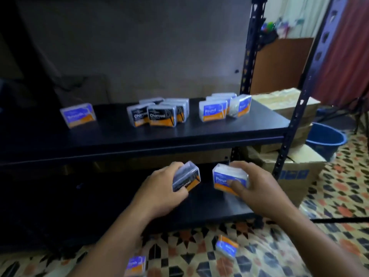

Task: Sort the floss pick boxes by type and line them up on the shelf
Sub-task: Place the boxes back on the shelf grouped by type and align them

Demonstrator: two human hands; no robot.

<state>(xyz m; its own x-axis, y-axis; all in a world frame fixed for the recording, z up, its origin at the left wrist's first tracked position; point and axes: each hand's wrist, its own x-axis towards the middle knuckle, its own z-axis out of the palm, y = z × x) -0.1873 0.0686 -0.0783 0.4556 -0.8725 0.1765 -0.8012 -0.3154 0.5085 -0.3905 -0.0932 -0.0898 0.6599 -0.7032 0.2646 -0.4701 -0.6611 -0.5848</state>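
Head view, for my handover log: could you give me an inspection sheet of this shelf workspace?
Surface: black shelf.
Job's things: one Smooth box at left, Charcoal group in the middle, Round group at right.
Clutter: two loose boxes on the floor.
Hands: left hand grips a Charcoal box; right hand grips a Round box.
Cables: dark line on floor, possibly a cable.
Surroundings: blue bucket, cardboard cartons.

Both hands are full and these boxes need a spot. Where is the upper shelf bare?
Widest bare patch: between the Smooth box and the Charcoal group. The front strip of the shelf, ahead of all groups, is bare too. Crowded: the narrow gap between the Charcoal group and the Round group, and the Round group's side by the right post.
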